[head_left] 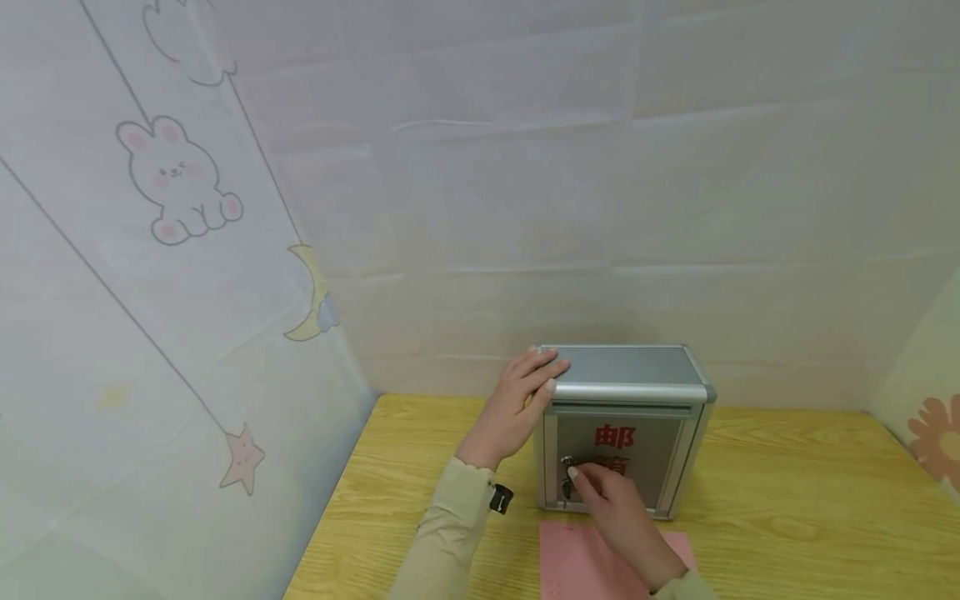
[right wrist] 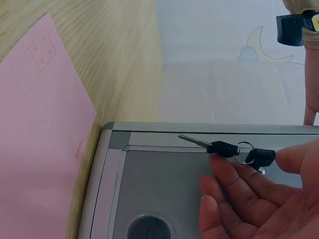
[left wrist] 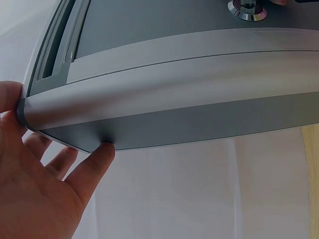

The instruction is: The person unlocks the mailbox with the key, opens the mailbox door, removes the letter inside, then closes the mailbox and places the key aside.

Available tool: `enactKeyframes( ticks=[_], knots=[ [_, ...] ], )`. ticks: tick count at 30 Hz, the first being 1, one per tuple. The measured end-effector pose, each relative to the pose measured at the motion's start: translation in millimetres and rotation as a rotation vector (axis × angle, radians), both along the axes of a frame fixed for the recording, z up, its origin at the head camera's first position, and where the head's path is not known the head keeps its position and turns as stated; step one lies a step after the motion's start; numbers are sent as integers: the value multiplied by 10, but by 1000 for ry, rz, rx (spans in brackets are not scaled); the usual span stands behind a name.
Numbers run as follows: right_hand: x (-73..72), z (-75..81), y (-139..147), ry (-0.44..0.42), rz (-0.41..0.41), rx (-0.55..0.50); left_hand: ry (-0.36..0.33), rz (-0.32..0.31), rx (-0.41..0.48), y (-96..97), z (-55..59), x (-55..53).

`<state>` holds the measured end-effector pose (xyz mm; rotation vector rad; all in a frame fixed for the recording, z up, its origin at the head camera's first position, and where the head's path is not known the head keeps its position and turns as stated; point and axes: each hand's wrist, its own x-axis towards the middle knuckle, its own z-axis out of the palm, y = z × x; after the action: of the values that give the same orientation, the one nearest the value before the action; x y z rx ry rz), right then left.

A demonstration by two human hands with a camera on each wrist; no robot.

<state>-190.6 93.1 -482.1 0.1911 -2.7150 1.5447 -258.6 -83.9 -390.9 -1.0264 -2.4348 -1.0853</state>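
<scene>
A grey metal mailbox (head_left: 630, 367) with red characters on its front door stands upright on the table. My left hand (head_left: 510, 408) rests on its upper left corner, fingers spread over the top. In the left wrist view one digit (left wrist: 102, 158) presses the side panel. At the lock on the door's left side, my right hand (head_left: 618, 508) pinches a black-headed key (right wrist: 260, 158) between thumb and fingers. A second key (right wrist: 224, 148) hangs from the same small ring, its metal blade bare. The pinched key's blade is mostly hidden.
A pink envelope (head_left: 573, 562) with a printed stamp box lies on the wooden table (head_left: 787, 500), just in front of the mailbox. Pale cloth walls (head_left: 480, 208) rise behind the table and at its left side. A dark round disc (right wrist: 149, 229) sits on the mailbox front.
</scene>
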Motion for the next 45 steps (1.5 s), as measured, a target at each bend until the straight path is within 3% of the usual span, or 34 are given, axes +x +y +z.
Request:
enactKeyframes(
  ticks=[12, 45],
  knots=[
    [-21, -12, -19, 13, -11, -14, 11, 0, 0, 7, -14, -13],
    [-64, 27, 42, -110, -5, -105, -3, -2, 12, 18, -7, 11]
  ],
)
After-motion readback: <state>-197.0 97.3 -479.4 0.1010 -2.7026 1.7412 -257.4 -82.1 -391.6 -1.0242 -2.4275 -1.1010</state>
